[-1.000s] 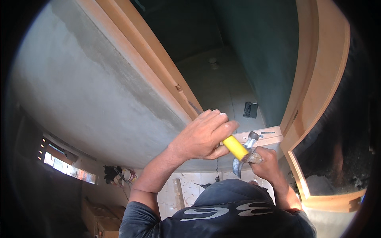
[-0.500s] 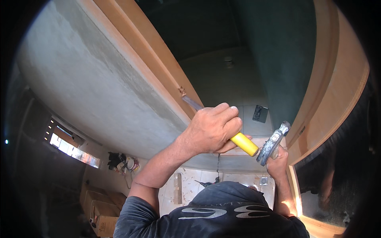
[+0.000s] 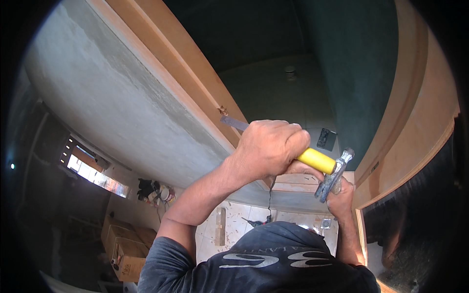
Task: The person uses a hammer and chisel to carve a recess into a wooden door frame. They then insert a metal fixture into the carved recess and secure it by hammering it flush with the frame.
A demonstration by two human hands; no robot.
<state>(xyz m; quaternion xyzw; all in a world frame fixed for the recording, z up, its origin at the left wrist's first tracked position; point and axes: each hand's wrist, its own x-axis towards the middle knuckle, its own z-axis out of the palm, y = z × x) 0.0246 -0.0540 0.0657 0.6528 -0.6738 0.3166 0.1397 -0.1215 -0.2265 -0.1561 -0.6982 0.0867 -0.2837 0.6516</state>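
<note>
Left hand: I see the left hand (image 3: 273, 146) wrapped closely around the yellow-handled chisel (image 3: 316, 160), its blade (image 3: 233, 122) jutting out beyond the knuckles, up and to the left.
Right hand: the right hand (image 3: 340, 196) is closed around the hammer (image 3: 335, 177), whose grip is mostly hidden from me; the head lies at the butt of the chisel – whether they touch, I cannot tell.
Notch: a small notch (image 3: 222, 111) in the wooden frame (image 3: 171, 53), ahead and to the left of the left hand, just beside the blade's tip; contact is unclear at this size.
Progress: some wood is already out, and chips lie on the floor (image 3: 246, 213) below the hands; I judge the cutting as only partly done, the ragged edges and floor of the notch being left to square – its depth I cannot read.
Chisel: smooth, bright yellow handle; flat, dull grey blade, held aslant.
Hammer: worn grey metal, scuffed pale in places.
</note>
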